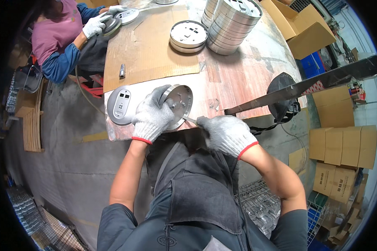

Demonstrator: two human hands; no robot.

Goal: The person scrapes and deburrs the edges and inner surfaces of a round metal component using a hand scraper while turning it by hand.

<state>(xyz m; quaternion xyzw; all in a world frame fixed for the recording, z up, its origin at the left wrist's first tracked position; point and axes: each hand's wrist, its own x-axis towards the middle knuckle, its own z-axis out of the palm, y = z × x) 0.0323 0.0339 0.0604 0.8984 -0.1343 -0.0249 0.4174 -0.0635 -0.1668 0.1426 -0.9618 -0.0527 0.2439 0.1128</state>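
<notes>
My left hand (154,115), in a white-grey knit glove with a red cuff, is closed on the rim of a shallow round metal housing (182,99). The housing is tilted, with its hollow inside showing. My right hand (228,133), gloved the same way, grips a thin flat metal tool (190,120), its far end against the housing's lower rim. The tool's handle is hidden in the glove and its exact kind is unclear. Left of my left hand lies a round silver cover (119,106) with an oval panel and small square openings.
A tall stack of round metal housings (234,27) and a shorter stack (189,37) stand at the back. A small metal cylinder (122,71) lies on the cardboard sheet (155,50). A dark metal bar (297,88) crosses the right. Across the table, a gloved co-worker (56,37) handles discs.
</notes>
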